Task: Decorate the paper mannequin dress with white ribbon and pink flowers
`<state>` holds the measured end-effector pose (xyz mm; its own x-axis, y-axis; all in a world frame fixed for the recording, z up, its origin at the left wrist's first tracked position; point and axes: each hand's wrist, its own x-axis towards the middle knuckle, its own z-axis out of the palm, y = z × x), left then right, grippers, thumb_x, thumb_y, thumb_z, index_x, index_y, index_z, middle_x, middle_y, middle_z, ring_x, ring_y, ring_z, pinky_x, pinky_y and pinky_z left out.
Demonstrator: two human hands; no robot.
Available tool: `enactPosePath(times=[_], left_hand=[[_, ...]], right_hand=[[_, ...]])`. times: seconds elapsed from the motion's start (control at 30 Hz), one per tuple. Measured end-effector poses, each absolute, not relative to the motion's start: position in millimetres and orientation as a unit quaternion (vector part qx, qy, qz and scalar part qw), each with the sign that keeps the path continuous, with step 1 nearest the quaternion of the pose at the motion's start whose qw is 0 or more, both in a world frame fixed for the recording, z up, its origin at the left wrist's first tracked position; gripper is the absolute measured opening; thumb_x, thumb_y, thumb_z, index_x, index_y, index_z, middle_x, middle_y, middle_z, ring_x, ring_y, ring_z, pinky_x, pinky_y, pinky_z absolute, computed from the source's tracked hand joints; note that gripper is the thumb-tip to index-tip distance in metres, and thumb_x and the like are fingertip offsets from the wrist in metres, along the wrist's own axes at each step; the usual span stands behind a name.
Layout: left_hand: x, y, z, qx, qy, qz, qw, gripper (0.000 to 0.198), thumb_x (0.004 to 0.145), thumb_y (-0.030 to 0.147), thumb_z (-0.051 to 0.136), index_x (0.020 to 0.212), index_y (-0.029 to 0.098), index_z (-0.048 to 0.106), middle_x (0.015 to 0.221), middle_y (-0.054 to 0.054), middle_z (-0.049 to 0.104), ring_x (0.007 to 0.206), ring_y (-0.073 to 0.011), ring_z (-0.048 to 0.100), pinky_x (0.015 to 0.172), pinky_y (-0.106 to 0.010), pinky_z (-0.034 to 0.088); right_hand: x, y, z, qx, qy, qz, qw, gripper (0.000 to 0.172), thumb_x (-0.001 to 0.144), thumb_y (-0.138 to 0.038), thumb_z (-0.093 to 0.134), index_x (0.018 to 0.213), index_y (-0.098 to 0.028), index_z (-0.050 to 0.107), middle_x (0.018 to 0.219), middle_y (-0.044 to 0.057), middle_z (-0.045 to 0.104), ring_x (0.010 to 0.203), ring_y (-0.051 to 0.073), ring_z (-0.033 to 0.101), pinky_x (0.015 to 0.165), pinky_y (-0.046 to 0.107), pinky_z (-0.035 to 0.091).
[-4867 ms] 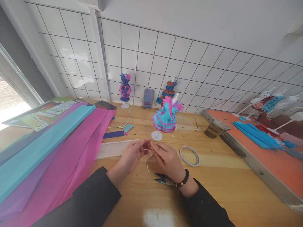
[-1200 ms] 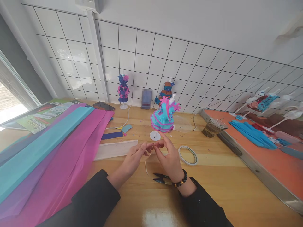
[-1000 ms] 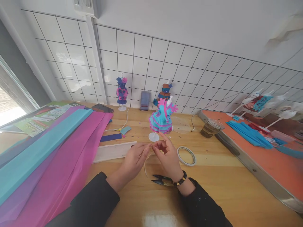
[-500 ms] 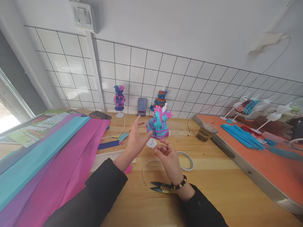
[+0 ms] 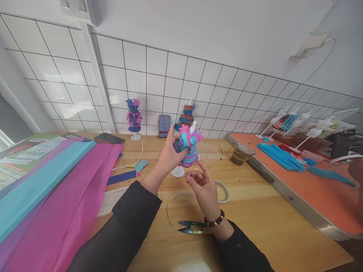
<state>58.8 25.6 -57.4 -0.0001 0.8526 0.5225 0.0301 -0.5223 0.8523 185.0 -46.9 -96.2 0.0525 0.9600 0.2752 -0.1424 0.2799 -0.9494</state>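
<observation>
The left hand [image 5: 169, 155] grips the turquoise-and-pink dress [image 5: 188, 141] at mid-table, covering part of its skirt; whether the bent right hand [image 5: 206, 190] pinches anything cannot be told. Two other dresses [image 5: 134, 117] stand behind, one partly masked. The right hand and wrist obstruct one tape roll [image 5: 227, 192] and one pair of snips [image 5: 190, 230].

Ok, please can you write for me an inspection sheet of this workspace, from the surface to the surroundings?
Surface: wooden table, small scraps scattered.
Job's things: turquoise-and-pink dress on a white stand.
Clutter: coloured sheets at left; snips, blades apart, by the right wrist; tape roll; lidded cup.
Hands: left hand against the dress, firmness of grip unclear; right hand just below it, anything pinched too small to tell.
Cables: white cable behind the work area, near the sheets.
Surroundings: phone upright by the tiled wall; orange surface at right.
</observation>
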Motion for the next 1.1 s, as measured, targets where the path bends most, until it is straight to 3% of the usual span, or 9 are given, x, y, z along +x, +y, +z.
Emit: enactPosePath(times=[0.37,0.53,0.77,1.1], left_hand=[[56,32,-62,0.605,0.404,0.603,0.326,0.100,0.065,0.031,0.070,0.141,0.026,0.007,0.098,-0.006,0.053,0.095,-0.0186,0.051,0.082,-0.035,0.040],[58,30,-62,0.612,0.401,0.604,0.317,0.098,0.066,0.031,0.069,0.141,0.028,0.007,0.098,-0.005,0.053,0.099,-0.0203,0.050,0.084,-0.036,0.039],[58,29,-64,0.607,0.390,0.614,0.320,0.094,0.068,0.028,0.068,0.141,0.028,0.009,0.101,-0.007,0.054,0.101,-0.0212,0.051,0.084,-0.036,0.040],[58,28,-63,0.597,0.393,0.616,0.331,0.094,0.067,0.030,0.069,0.141,0.029,0.011,0.102,-0.007,0.055,0.101,-0.0225,0.051,0.086,-0.039,0.040]], right_hand=[[195,-38,-87,-0.404,-0.552,0.293,0.668,0.060,0.072,-0.025,0.065,0.125,-0.018,0.039,0.078,0.002,0.064,0.076,0.016,0.060,0.076,0.038,0.048],[191,-32,-67,-0.417,-0.620,0.078,0.660,0.055,0.076,-0.022,0.060,0.127,-0.021,0.038,0.080,0.002,0.065,0.076,0.017,0.059,0.077,0.038,0.047],[183,-14,-48,-0.414,-0.702,-0.170,0.553,0.054,0.080,-0.021,0.056,0.129,-0.025,0.035,0.084,0.001,0.066,0.089,0.021,0.056,0.089,0.045,0.037],[181,0,-43,-0.443,-0.676,-0.217,0.547,0.051,0.080,-0.026,0.053,0.128,-0.023,0.036,0.083,0.003,0.057,0.084,0.021,0.051,0.082,0.042,0.037]])
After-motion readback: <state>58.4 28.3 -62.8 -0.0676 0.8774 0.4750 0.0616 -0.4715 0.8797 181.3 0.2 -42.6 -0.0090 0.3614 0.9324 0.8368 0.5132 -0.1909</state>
